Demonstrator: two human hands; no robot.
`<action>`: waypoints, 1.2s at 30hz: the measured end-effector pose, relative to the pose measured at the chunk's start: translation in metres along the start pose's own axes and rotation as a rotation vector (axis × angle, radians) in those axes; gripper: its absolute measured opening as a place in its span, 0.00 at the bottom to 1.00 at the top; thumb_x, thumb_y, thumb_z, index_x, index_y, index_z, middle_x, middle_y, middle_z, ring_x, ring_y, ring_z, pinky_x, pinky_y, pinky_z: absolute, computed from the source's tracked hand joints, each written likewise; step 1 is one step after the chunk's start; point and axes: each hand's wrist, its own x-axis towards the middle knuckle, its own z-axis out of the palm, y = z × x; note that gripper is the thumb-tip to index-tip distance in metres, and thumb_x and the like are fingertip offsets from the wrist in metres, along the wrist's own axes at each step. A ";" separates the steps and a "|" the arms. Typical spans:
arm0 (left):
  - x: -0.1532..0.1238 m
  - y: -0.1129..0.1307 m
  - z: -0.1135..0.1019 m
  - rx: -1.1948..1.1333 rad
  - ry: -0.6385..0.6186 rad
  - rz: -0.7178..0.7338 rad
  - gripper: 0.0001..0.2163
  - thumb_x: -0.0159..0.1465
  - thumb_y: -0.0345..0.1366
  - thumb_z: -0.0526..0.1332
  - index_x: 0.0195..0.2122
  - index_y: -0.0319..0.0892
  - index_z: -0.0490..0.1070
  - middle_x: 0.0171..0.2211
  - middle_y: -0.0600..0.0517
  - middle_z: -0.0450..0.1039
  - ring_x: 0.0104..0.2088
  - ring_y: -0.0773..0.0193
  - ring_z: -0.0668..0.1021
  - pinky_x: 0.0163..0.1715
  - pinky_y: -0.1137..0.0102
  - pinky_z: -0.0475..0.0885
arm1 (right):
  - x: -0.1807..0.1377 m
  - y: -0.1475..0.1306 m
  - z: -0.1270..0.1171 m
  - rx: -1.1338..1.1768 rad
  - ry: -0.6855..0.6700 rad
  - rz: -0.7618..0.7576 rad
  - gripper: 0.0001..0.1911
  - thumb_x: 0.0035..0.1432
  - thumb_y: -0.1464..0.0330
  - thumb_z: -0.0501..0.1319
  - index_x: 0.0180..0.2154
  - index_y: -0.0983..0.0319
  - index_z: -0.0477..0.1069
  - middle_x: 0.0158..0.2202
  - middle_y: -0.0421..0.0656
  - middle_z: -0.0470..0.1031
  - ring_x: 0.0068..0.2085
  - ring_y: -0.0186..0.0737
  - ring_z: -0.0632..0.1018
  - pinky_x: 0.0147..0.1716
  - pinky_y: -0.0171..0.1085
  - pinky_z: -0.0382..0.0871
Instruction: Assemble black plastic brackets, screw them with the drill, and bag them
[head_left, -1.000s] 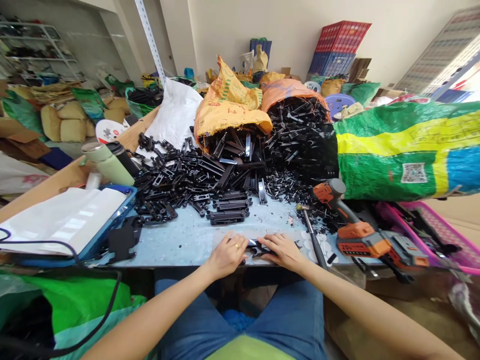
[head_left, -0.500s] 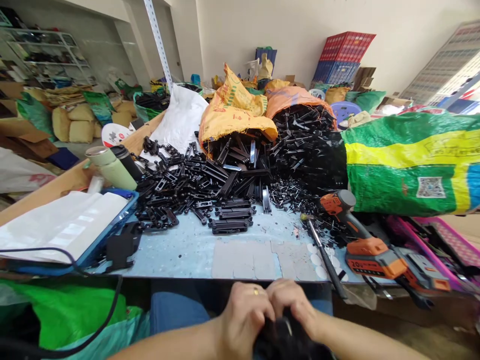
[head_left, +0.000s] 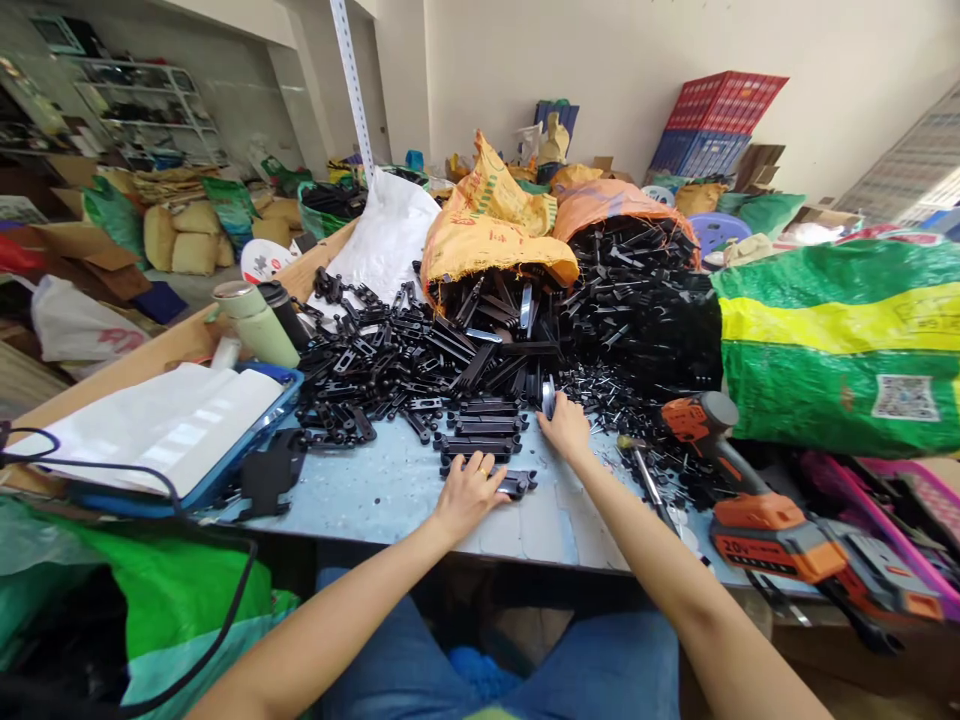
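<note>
My left hand (head_left: 471, 496), a ring on one finger, lies over a black bar-shaped part (head_left: 520, 484) near the table's front edge, its fingers curled on it. Just beyond, similar black bars (head_left: 480, 424) lie in a row, one behind another. My right hand (head_left: 568, 428) reaches further in, its fingers closed on a shiny metal strip (head_left: 549, 394) standing at the edge of the heap. Its fingertips are partly hidden. Loose black parts (head_left: 367, 360) are heaped to the left, and small screw-like pieces (head_left: 600, 392) lie to the right.
A yellow sack (head_left: 499, 245) and an orange sack (head_left: 626, 215) spill black parts at the back. On the right are an orange cordless drill (head_left: 765, 500), a hammer-like tool (head_left: 646, 472) and a green sack (head_left: 840, 340). A blue tray (head_left: 285, 400) and green flask (head_left: 259, 325) stand left.
Both hands were together below the table edge around a dark object. Now they are apart on the table, the left on a black bar, the right at the metal strip.
</note>
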 end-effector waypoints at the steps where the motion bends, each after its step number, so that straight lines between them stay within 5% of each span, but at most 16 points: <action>1: 0.005 -0.005 -0.002 -0.011 -0.008 -0.036 0.20 0.60 0.48 0.57 0.50 0.46 0.67 0.47 0.44 0.68 0.47 0.54 0.68 0.45 0.59 0.62 | 0.008 0.001 -0.003 0.019 -0.029 0.023 0.28 0.47 0.66 0.62 0.50 0.65 0.59 0.48 0.55 0.67 0.53 0.54 0.64 0.50 0.48 0.55; 3: 0.015 -0.024 -0.011 -0.037 -0.014 -0.252 0.19 0.63 0.47 0.53 0.51 0.44 0.65 0.48 0.43 0.69 0.48 0.54 0.69 0.45 0.59 0.62 | 0.014 0.005 -0.008 0.078 -0.064 0.038 0.30 0.47 0.66 0.62 0.52 0.65 0.58 0.43 0.53 0.70 0.47 0.51 0.69 0.45 0.45 0.60; 6: 0.027 -0.069 -0.023 -0.043 -0.127 -0.835 0.17 0.64 0.41 0.49 0.45 0.35 0.69 0.43 0.38 0.71 0.46 0.52 0.72 0.42 0.62 0.65 | 0.000 0.010 -0.014 0.186 -0.141 0.064 0.28 0.51 0.62 0.58 0.53 0.65 0.58 0.36 0.49 0.73 0.35 0.43 0.74 0.34 0.39 0.65; 9: 0.031 -0.107 -0.021 -0.078 -0.237 -0.985 0.15 0.59 0.42 0.55 0.34 0.34 0.71 0.34 0.36 0.74 0.38 0.50 0.76 0.34 0.65 0.68 | -0.031 0.013 -0.018 0.415 -0.289 0.048 0.27 0.50 0.58 0.58 0.51 0.62 0.61 0.33 0.44 0.74 0.28 0.36 0.73 0.26 0.34 0.64; 13: 0.013 -0.120 -0.021 -0.089 -0.248 -1.000 0.12 0.59 0.40 0.54 0.35 0.36 0.69 0.32 0.39 0.75 0.35 0.52 0.77 0.31 0.67 0.68 | -0.078 0.016 -0.027 0.774 -0.472 -0.104 0.22 0.48 0.58 0.60 0.44 0.61 0.64 0.37 0.44 0.72 0.34 0.38 0.73 0.29 0.34 0.65; 19: -0.035 -0.122 -0.052 -0.119 -0.123 -0.835 0.13 0.63 0.38 0.50 0.46 0.39 0.62 0.33 0.48 0.74 0.35 0.59 0.77 0.36 0.68 0.68 | -0.126 0.043 -0.047 0.063 -0.243 -0.487 0.14 0.49 0.68 0.61 0.39 0.62 0.64 0.35 0.45 0.68 0.37 0.43 0.70 0.37 0.43 0.66; 24: -0.050 -0.112 -0.045 -0.010 -0.274 -0.738 0.14 0.61 0.31 0.52 0.47 0.35 0.63 0.41 0.41 0.70 0.43 0.55 0.74 0.42 0.66 0.67 | -0.160 0.058 -0.043 -0.244 -0.359 -0.801 0.17 0.57 0.71 0.55 0.49 0.59 0.65 0.50 0.50 0.65 0.50 0.49 0.66 0.47 0.48 0.64; 27: -0.059 -0.096 -0.031 0.028 -0.321 -0.700 0.12 0.61 0.35 0.54 0.43 0.36 0.67 0.41 0.40 0.69 0.43 0.53 0.73 0.42 0.65 0.67 | -0.172 0.054 -0.040 -0.278 -0.400 -0.822 0.24 0.57 0.62 0.57 0.55 0.58 0.61 0.56 0.50 0.62 0.55 0.51 0.63 0.51 0.50 0.62; 31: -0.070 -0.082 -0.027 0.097 -0.227 -0.795 0.11 0.63 0.36 0.51 0.41 0.34 0.67 0.38 0.39 0.69 0.42 0.51 0.72 0.42 0.62 0.66 | -0.176 0.049 -0.039 -0.256 -0.434 -0.807 0.26 0.59 0.60 0.56 0.58 0.55 0.58 0.55 0.47 0.65 0.54 0.49 0.65 0.52 0.52 0.61; 36: -0.073 -0.079 -0.075 -0.142 -0.044 -0.805 0.11 0.64 0.37 0.49 0.41 0.40 0.66 0.34 0.46 0.70 0.33 0.59 0.74 0.34 0.67 0.69 | -0.179 0.047 -0.030 -0.176 -0.373 -0.712 0.23 0.57 0.61 0.58 0.55 0.56 0.62 0.48 0.47 0.70 0.47 0.46 0.71 0.47 0.48 0.65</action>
